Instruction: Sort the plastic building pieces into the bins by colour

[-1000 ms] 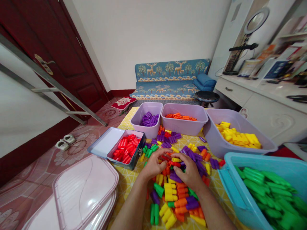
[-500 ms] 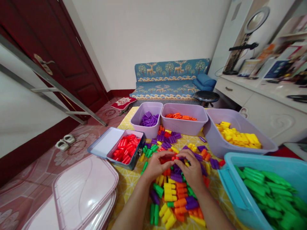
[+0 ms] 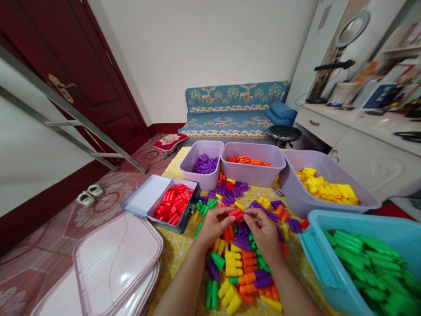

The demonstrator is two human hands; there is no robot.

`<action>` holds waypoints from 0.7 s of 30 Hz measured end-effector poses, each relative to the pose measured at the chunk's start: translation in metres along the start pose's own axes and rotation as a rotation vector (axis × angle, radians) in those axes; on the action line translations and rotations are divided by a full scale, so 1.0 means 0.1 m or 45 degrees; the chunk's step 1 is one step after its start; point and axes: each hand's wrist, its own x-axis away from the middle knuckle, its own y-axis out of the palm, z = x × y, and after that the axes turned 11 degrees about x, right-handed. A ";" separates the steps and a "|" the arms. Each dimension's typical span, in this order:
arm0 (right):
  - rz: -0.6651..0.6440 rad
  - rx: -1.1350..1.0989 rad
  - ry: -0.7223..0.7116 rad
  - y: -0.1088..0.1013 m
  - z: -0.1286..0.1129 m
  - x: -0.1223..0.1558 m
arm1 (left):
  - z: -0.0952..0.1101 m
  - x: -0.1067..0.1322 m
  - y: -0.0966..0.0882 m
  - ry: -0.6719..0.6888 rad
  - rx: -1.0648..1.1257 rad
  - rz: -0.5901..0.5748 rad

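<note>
Between my two hands is a red plastic building block (image 3: 236, 213), held up over the loose pile. My left hand (image 3: 215, 224) grips its left side with thumb and fingers. At its right end, my right hand (image 3: 261, 228) closes its fingertips on the same block. Beneath and around both hands lie mixed blocks: yellow blocks (image 3: 233, 263), orange blocks (image 3: 248, 281), purple blocks (image 3: 241, 241) and green blocks (image 3: 212, 293). Part of the pile is hidden by my hands and forearms.
Red blocks fill an open tin (image 3: 194, 215) at left. Lilac bins hold purple (image 3: 200, 177), orange (image 3: 251, 175) and yellow blocks (image 3: 296, 193). A turquoise bin (image 3: 315, 254) with green blocks stands at right. Stacked lids (image 3: 118, 254) lie at lower left.
The red block has been turned between my fingers, from end-on to lengthwise, so more of it shows. My hands stay in nearly the same place.
</note>
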 end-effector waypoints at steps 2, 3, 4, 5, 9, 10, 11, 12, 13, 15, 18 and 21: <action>-0.023 -0.025 0.008 0.01 0.02 -0.01 | 0.00 -0.01 0.00 -0.007 0.004 -0.003; -0.040 -0.035 0.007 0.01 0.04 -0.01 | -0.01 -0.01 0.00 -0.008 0.007 -0.012; -0.056 -0.036 0.001 0.02 0.05 -0.01 | -0.01 -0.01 0.00 -0.006 0.010 -0.022; -0.068 -0.030 -0.007 0.02 0.07 -0.01 | -0.02 -0.01 -0.01 -0.001 0.011 -0.034; -0.078 -0.008 -0.021 0.02 0.09 -0.01 | -0.04 -0.01 -0.02 0.007 0.002 -0.057; -0.076 -0.005 -0.022 0.02 0.09 -0.01 | -0.05 -0.01 -0.03 0.001 0.000 -0.057; -0.073 0.000 -0.024 0.02 0.09 -0.01 | -0.05 -0.01 -0.03 -0.008 0.000 -0.059; -0.069 0.007 -0.025 0.02 0.08 -0.01 | -0.06 -0.01 -0.03 -0.018 0.004 -0.059; -0.065 0.015 -0.025 0.02 0.08 -0.01 | -0.06 -0.01 -0.03 -0.024 0.009 -0.056; -0.059 0.033 -0.028 0.02 0.06 -0.01 | -0.07 -0.01 -0.03 -0.029 0.016 -0.048; -0.059 0.057 -0.032 0.02 0.05 -0.02 | -0.06 -0.01 -0.02 0.012 0.014 -0.002; -0.064 0.073 -0.020 0.01 0.04 -0.01 | -0.01 -0.02 -0.03 0.124 0.086 0.188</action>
